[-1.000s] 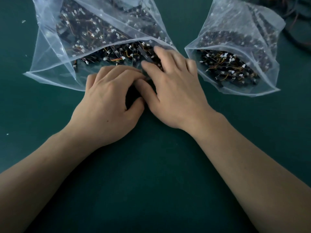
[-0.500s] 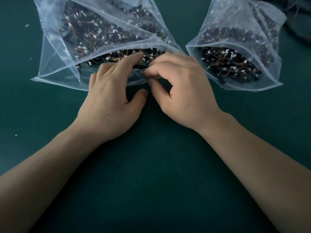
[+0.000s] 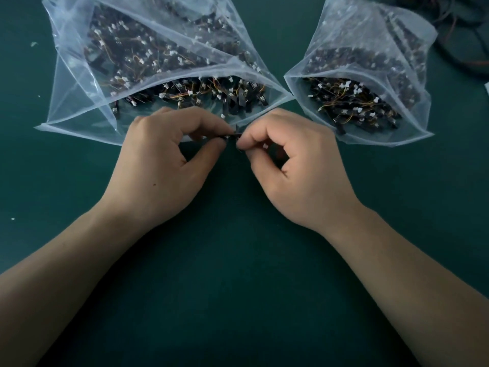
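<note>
Two clear plastic bags lie open toward me on a dark green table. The large bag (image 3: 79, 83) at the left and the smaller bag (image 3: 370, 35) at the right each hold several small black parts with thin wires and white connectors. Just in front of the large bag's mouth, my left hand (image 3: 161, 165) and my right hand (image 3: 299, 168) meet fingertip to fingertip. Between them they pinch one small black part (image 3: 232, 135), the left from its left end, the right from its right end. Most of the part is hidden by my fingers.
A tangle of dark cables (image 3: 465, 35) lies at the far right behind the smaller bag. A pale object's edge (image 3: 487, 91) shows at the right border. Tiny white scraps (image 3: 34, 44) dot the green table (image 3: 238, 287) at the left.
Both hands have drawn back out of the large bag's mouth toward me. They now hold one small black part between their fingertips above the table.
</note>
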Demonstrator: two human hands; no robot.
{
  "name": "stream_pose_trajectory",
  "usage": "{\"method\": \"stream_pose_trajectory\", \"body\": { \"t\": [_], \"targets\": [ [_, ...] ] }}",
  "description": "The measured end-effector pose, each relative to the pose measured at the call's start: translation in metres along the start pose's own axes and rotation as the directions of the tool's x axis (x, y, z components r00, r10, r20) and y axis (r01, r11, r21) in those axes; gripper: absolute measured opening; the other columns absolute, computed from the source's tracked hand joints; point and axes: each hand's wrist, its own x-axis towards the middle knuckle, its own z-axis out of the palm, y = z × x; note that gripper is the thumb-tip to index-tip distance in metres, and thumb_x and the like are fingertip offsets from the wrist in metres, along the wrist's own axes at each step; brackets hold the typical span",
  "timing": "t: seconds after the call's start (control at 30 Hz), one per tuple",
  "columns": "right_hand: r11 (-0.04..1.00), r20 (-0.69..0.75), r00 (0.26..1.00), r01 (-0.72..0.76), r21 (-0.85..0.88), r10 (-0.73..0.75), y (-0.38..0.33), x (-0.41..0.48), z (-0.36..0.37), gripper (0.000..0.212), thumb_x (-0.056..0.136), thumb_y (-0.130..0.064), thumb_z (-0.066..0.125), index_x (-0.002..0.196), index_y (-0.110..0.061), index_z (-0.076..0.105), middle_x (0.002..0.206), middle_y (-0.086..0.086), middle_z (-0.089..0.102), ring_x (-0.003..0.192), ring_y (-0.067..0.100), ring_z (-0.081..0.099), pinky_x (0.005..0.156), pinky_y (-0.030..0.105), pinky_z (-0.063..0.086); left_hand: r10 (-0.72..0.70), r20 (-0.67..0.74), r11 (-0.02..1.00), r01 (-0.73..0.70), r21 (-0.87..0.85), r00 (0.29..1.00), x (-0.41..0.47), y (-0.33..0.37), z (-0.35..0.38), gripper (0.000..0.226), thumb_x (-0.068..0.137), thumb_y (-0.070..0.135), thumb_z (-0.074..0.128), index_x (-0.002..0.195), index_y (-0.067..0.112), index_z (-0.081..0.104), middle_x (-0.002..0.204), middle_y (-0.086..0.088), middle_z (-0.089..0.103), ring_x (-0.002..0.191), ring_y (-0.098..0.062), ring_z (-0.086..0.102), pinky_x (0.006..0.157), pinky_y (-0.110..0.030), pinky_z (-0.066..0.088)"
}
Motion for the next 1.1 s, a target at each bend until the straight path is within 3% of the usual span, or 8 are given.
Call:
{"method": "stream_pose_trajectory", "body": {
  "t": [0.1,0.17,0.33,0.5,0.7,0.83,0.97,1.1],
  "targets": [
    [0.998,-0.015,0.998,-0.054,0.038,0.055,0.001,-0.001,-0.001,0.027,0.089,0.006,0.064,0.089,-0.017,0.051,0.084,0.0,0.064,0.058,0.013,0.052,0.052,0.029,0.04,-0.025,-0.034,0.999,0.024,-0.025,0.999,0.0,0.001,0.0,0.025,0.094,0.015,0.068,0.103,0.038,0.073,0.092,0.027,0.069,0.092,-0.001,0.065,0.079,-0.008,0.045],
    [0.992,-0.056,0.994,-0.086,0.09,0.091,0.004,0.001,-0.003,0.032,0.089,0.007,0.059,0.091,-0.019,0.042,0.086,0.001,0.063,0.058,0.011,0.05,0.055,0.021,0.036,-0.044,-0.043,0.998,0.042,-0.041,0.998,-0.001,0.002,-0.001,0.03,0.091,0.012,0.062,0.106,0.036,0.073,0.091,0.02,0.069,0.088,-0.009,0.065,0.077,-0.012,0.047],
    [0.986,-0.077,0.987,-0.131,0.099,0.139,0.011,0.004,-0.009,0.025,0.091,0.006,0.056,0.109,-0.011,0.059,0.091,-0.008,0.062,0.083,0.012,0.061,0.074,0.02,0.046,-0.068,-0.007,0.997,0.068,0.035,0.998,-0.004,0.006,-0.001,0.03,0.086,0.016,0.056,0.102,0.035,0.074,0.08,0.017,0.065,0.085,-0.011,0.062,0.109,-0.037,0.041],
    [0.98,-0.046,0.982,-0.185,-0.075,0.182,0.016,0.006,-0.013,0.029,0.095,-0.008,0.059,0.122,-0.016,0.063,0.09,-0.012,0.063,0.081,0.013,0.063,0.074,0.041,0.055,-0.015,0.064,0.962,-0.004,0.273,0.998,-0.008,0.007,0.003,0.014,0.093,0.033,0.059,0.09,0.035,0.073,0.082,0.019,0.066,0.093,-0.016,0.06,0.089,-0.031,0.019],
    [0.967,-0.091,0.971,-0.231,-0.104,0.222,0.018,0.008,-0.01,0.02,0.097,-0.012,0.061,0.114,-0.016,0.071,0.091,-0.011,0.064,0.078,0.004,0.059,0.074,0.023,0.048,0.012,0.067,0.96,-0.031,0.279,0.998,-0.008,0.008,0.003,0.012,0.091,0.036,0.064,0.081,0.033,0.069,0.09,0.015,0.062,0.093,-0.016,0.055,0.09,-0.031,0.016],
    [0.974,0.025,0.987,-0.155,-0.163,0.161,0.021,0.003,-0.025,0.015,0.094,-0.018,0.06,0.107,-0.021,0.066,0.077,-0.011,0.057,0.067,0.011,0.055,0.062,0.034,0.047,0.045,0.137,0.963,-0.079,0.257,0.989,-0.008,0.009,0.001,0.007,0.087,0.031,0.062,0.083,0.033,0.067,0.089,0.014,0.062,0.095,-0.015,0.055,0.091,-0.031,0.017],
    [0.955,0.185,0.972,-0.087,-0.282,0.143,0.027,-0.002,-0.04,0.02,0.096,-0.035,0.065,0.114,-0.029,0.072,0.096,-0.012,0.057,0.079,0.013,0.059,0.068,0.042,0.052,0.056,0.141,0.957,-0.093,0.276,0.988,-0.008,0.007,0.002,0.019,0.085,0.016,0.061,0.085,0.032,0.07,0.089,0.014,0.062,0.093,-0.015,0.056,0.091,-0.032,0.018],
    [0.969,0.219,0.969,-0.062,-0.241,0.117,0.023,-0.001,-0.035,0.004,0.095,-0.028,0.069,0.093,-0.026,0.073,0.092,-0.012,0.06,0.081,0.011,0.059,0.068,0.041,0.052,0.054,0.138,0.955,-0.091,0.282,0.989,-0.007,0.008,0.002,0.018,0.087,0.015,0.06,0.09,0.031,0.069,0.089,0.015,0.064,0.091,-0.014,0.057,0.092,-0.033,0.019]
  ]
}}
